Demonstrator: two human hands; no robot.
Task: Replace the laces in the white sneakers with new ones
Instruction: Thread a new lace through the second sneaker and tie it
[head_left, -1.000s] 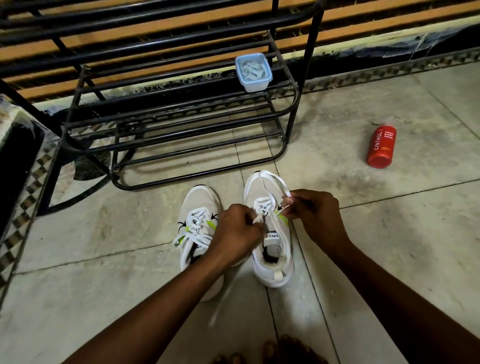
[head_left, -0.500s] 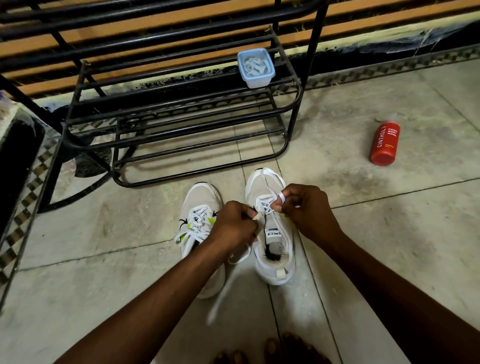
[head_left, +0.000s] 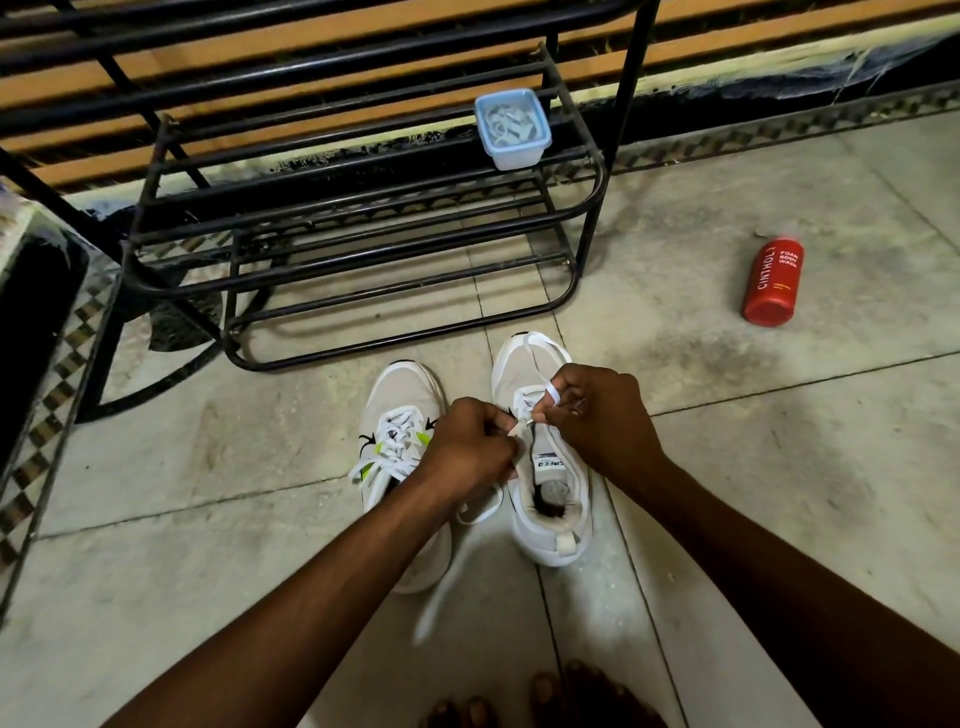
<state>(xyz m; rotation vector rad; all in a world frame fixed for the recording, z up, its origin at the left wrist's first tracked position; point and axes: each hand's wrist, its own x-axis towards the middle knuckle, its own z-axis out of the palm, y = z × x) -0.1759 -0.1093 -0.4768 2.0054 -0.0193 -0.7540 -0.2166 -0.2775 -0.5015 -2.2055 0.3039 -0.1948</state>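
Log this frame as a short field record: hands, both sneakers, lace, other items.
left hand: pinches the white lace over the right sneaker
right hand: pinches the same lace, looped over one finger
left sneaker: fully laced, untouched
lace tail: trails on the floor between the sneakers
rack: holds a blue tub
red bottle: lying on the floor
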